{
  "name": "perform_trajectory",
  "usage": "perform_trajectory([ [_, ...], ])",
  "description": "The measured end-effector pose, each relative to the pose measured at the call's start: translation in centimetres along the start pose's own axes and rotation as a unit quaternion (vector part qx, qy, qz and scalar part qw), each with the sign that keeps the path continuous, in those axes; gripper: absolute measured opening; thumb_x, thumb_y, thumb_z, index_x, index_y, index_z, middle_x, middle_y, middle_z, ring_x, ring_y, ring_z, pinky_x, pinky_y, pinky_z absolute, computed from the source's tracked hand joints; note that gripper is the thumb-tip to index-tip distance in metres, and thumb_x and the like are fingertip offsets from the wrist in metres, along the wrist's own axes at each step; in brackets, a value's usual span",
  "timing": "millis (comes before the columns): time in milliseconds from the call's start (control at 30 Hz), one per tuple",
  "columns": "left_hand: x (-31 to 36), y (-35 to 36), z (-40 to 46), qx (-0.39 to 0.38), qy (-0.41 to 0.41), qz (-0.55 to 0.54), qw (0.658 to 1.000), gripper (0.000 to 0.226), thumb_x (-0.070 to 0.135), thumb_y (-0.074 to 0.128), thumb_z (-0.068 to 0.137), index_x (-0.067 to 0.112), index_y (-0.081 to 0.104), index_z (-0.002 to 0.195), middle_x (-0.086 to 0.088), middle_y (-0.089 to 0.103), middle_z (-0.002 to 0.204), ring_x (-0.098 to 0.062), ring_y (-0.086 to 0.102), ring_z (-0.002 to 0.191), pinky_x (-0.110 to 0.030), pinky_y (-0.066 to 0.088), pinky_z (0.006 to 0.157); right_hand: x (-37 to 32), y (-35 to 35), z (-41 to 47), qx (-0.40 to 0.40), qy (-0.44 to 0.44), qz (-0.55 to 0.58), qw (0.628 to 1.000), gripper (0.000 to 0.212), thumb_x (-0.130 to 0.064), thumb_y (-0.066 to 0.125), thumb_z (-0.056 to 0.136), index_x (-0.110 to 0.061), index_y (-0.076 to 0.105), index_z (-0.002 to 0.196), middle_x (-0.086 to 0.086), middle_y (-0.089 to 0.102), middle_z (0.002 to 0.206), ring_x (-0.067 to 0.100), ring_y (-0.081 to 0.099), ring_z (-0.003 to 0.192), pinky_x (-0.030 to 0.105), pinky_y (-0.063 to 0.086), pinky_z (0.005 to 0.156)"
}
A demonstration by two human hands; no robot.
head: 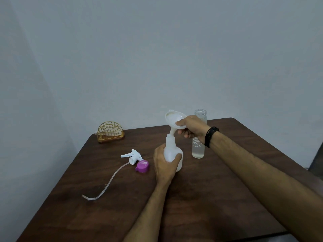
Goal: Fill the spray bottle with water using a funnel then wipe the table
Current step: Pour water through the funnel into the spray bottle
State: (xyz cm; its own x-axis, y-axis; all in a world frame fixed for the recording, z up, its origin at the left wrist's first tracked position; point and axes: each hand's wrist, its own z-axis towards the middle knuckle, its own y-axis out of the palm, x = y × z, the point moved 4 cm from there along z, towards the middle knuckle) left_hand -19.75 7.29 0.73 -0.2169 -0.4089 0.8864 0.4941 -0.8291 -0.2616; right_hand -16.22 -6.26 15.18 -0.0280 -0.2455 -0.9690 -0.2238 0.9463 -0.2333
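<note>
Head camera, looking down and forward, shows a dark brown wooden table (218, 198) on which the task's things stand. Largest of them is the tall clear glass water bottle (198, 149), open at the top and apparently nearly full of water; it looks heavy, rigid, breakable and possibly slippery, so it is best gripped round the middle of its body. Just beside it to the left stands the squat white translucent plastic spray bottle (173, 152), uncapped and seemingly empty, so light and easy to tip; the left hand (166, 165) wraps around its lower body to steady it. Above it the white plastic funnel (175, 119) sits tilted with its spout at the bottle's neck, not clearly seated; it is light and stiff, and the right hand (191, 128) pinches its wide rim. Lying apart to the left are the white trigger spray head with its long clear dip tube (132, 155) and, touching it, a small purple plastic cap (142, 165). A gold wire napkin holder (111, 132) stands near the far left corner.
</note>
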Motion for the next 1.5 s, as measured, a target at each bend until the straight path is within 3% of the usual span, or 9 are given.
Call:
perform_trajectory([
  [333,0.1,0.0,-0.1,-0.001,0.003,-0.003,1.000,0.069,0.037,0.086,0.072,0.020,0.052,0.130,0.011,0.049,0.118,-0.010,0.052,0.110,-0.029,0.049,0.093,0.4,1.8,1.2,0.014,0.015,-0.133,0.991,0.006,-0.018,0.058,0.090,-0.013,0.058,0.094,0.000,0.048,0.074,0.014,0.040,0.062,0.025,0.030,0.053],
  [500,0.3,0.0,-0.1,0.008,0.018,-0.015,1.000,0.067,0.042,0.084,0.068,0.031,0.051,0.125,0.016,0.052,0.119,-0.004,0.052,0.109,-0.028,0.049,0.093,1.0,2.0,1.1,0.002,0.010,-0.084,0.996,0.032,-0.015,0.054,0.092,-0.007,0.053,0.123,0.006,0.055,0.104,0.014,0.048,0.075,0.025,0.036,0.061],
  [700,3.6,0.0,0.6,0.065,0.087,-0.023,0.994,0.061,0.057,0.069,0.081,0.022,0.056,0.130,0.018,0.060,0.121,-0.004,0.057,0.111,-0.028,0.048,0.092,1.9,2.6,0.7,0.012,-0.024,0.047,0.999,0.014,-0.023,0.049,0.098,-0.013,0.057,0.103,0.005,0.061,0.099,0.012,0.055,0.079,0.025,0.041,0.064],
  [833,4.8,0.3,2.3,0.069,0.108,-0.024,0.991,0.031,0.039,0.065,0.094,0.016,0.063,0.115,0.006,0.065,0.107,-0.008,0.060,0.101,-0.030,0.052,0.082,2.4,3.0,1.0,0.002,-0.037,0.094,0.995,0.051,-0.058,0.045,0.096,-0.014,0.058,0.117,0.002,0.069,0.107,0.010,0.065,0.091,0.025,0.048,0.075],
  [933,4.3,0.5,2.6,0.075,0.107,-0.035,0.991,0.021,0.034,0.062,0.097,0.014,0.064,0.104,0.004,0.064,0.096,-0.009,0.060,0.090,-0.027,0.047,0.074,3.0,2.4,0.1,0.010,-0.051,0.060,0.997,0.075,-0.077,0.023,0.090,-0.015,0.064,0.099,-0.002,0.069,0.080,0.010,0.064,0.076,0.027,0.047,0.071],
  [1033,3.5,0.5,2.5,0.087,0.099,-0.060,0.989,0.020,0.035,0.059,0.098,0.016,0.062,0.098,0.004,0.064,0.089,-0.013,0.061,0.085,-0.028,0.047,0.071,5.4,1.0,-1.4,0.175,-0.182,-0.045,0.966,0.083,-0.086,0.019,0.082,-0.018,0.064,0.100,-0.002,0.066,0.074,0.014,0.063,0.071,0.031,0.048,0.066],
  [1200,3.3,1.1,2.7,0.088,0.080,-0.055,0.991,0.025,0.046,0.054,0.098,0.022,0.060,0.096,0.007,0.065,0.087,-0.012,0.062,0.084,-0.035,0.052,0.074,9.2,-2.1,-2.7,0.426,-0.308,-0.116,0.843,0.053,-0.063,0.052,0.087,-0.013,0.058,0.104,-0.003,0.055,0.096,0.012,0.050,0.085,0.021,0.038,0.069],
  [1400,2.9,1.5,3.0,0.098,0.076,-0.032,0.992,0.030,0.053,0.048,0.097,0.024,0.057,0.094,0.010,0.064,0.082,-0.008,0.061,0.079,-0.035,0.051,0.070,9.6,-4.0,0.7,0.345,-0.245,-0.097,0.901,0.098,-0.060,0.083,0.065,-0.017,0.034,0.138,0.001,0.048,0.133,0.011,0.049,0.118,0.025,0.043,0.092],
  [1500,3.0,1.6,2.9,0.098,0.072,-0.031,0.992,0.026,0.051,0.048,0.098,0.026,0.057,0.094,0.013,0.064,0.081,-0.006,0.061,0.078,-0.033,0.051,0.069,7.6,-4.3,2.5,0.265,-0.237,-0.065,0.933,0.101,-0.049,0.088,0.065,-0.019,0.030,0.142,-0.004,0.053,0.126,0.009,0.055,0.110,0.011,0.042,0.084],
])
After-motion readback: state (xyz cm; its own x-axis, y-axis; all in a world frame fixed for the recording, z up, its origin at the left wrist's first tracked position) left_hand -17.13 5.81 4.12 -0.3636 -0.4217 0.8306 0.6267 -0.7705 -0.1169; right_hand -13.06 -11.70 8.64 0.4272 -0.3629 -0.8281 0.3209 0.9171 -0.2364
